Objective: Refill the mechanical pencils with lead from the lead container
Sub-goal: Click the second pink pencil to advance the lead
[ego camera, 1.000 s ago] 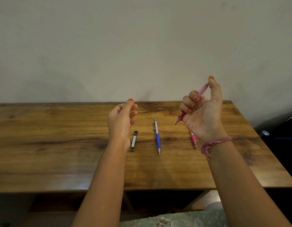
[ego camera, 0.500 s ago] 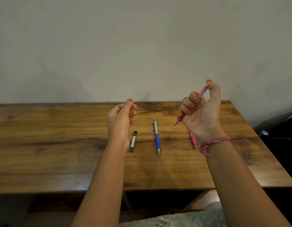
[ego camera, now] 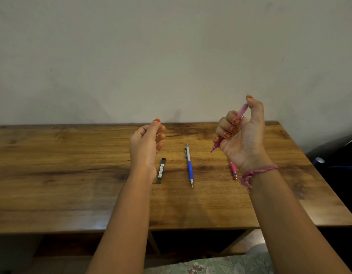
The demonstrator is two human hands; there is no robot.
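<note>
My right hand is raised above the table and grips a pink mechanical pencil, tip pointing down-left, with the thumb on its top end. My left hand hovers above the table with loosely curled fingers, thumb tip by the index finger; nothing shows between them. On the wooden table lie a black lead container just right of my left wrist, a blue and silver mechanical pencil in the middle, and a second pink pencil partly hidden behind my right wrist.
A plain wall stands right behind the table's far edge. Dark objects sit off the table's right side. Floral fabric shows below the near edge.
My right thumb has come down a little on the pink pencil's top end. The left hand and the things on the table have stayed put.
</note>
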